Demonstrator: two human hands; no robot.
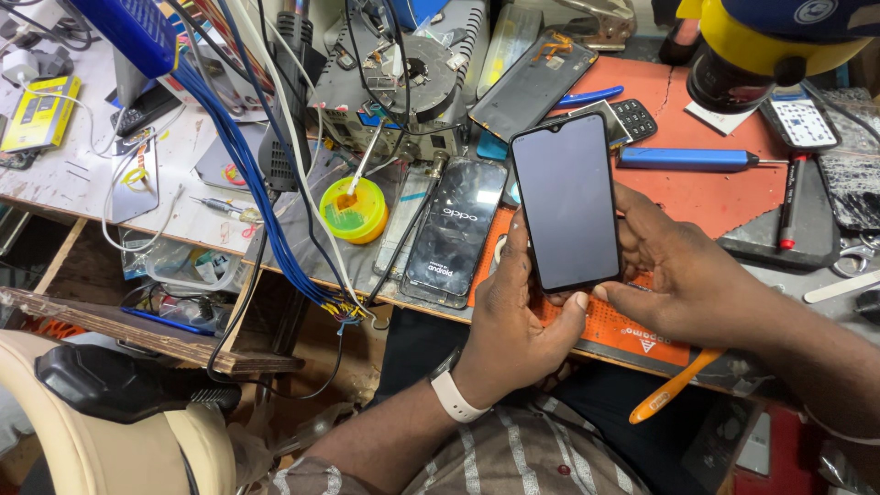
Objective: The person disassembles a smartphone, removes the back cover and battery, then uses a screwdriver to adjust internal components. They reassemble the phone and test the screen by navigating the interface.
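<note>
I hold a black smartphone point(566, 202) upright over the bench edge, its dark screen facing me. My left hand point(513, 321) grips it from below and along its left side, thumb by the bottom corner. My right hand point(678, 275) holds its right side and lower edge. A white band sits on my left wrist point(456, 396). Just left of the held phone, a second phone point(456, 234) lies flat on the bench with its screen lit.
An orange work mat point(715, 192) covers the bench under my hands. A blue screwdriver point(687, 159), a red pen point(790, 202), a keypad phone point(632, 117), a yellow-green round tin point(353, 209), blue wire bundles point(257, 183) and an orange pry tool point(674, 385) lie around.
</note>
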